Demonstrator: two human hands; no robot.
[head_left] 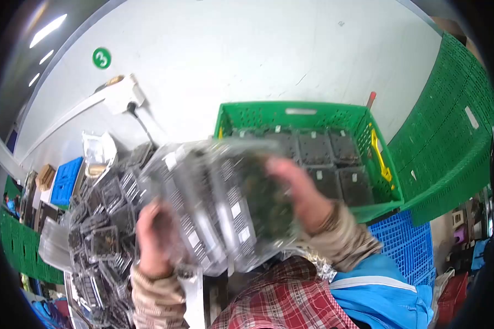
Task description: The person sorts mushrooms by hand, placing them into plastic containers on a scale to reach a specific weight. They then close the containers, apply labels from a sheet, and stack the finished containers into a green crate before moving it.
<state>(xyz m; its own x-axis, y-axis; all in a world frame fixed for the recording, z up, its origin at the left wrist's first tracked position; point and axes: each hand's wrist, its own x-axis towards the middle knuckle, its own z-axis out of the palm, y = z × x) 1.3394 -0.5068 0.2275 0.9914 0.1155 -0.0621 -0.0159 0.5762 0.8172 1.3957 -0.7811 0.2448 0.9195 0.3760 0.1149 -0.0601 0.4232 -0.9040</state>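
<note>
Between my left hand (155, 236) and my right hand (303, 192) I hold several clear plastic clamshell packs (236, 219) pressed side by side. White printed labels show on them, and dark contents show through the plastic. Motion blurs the packs and both hands. My left fingers close on the near left side and my right fingers on the far right side. Behind the packs stands a green plastic crate (296, 107), with rows of dark-filled packs (315, 147) inside it. To the left of my left hand lies a loose heap of similar packs (103, 244).
A white wall (269, 49) rises behind the crate, with a socket box and cable (133, 107) at left. A blue crate (406, 241) stands below the green one. Green crates (447, 126) line the right side. A blue basket (67, 181) sits far left.
</note>
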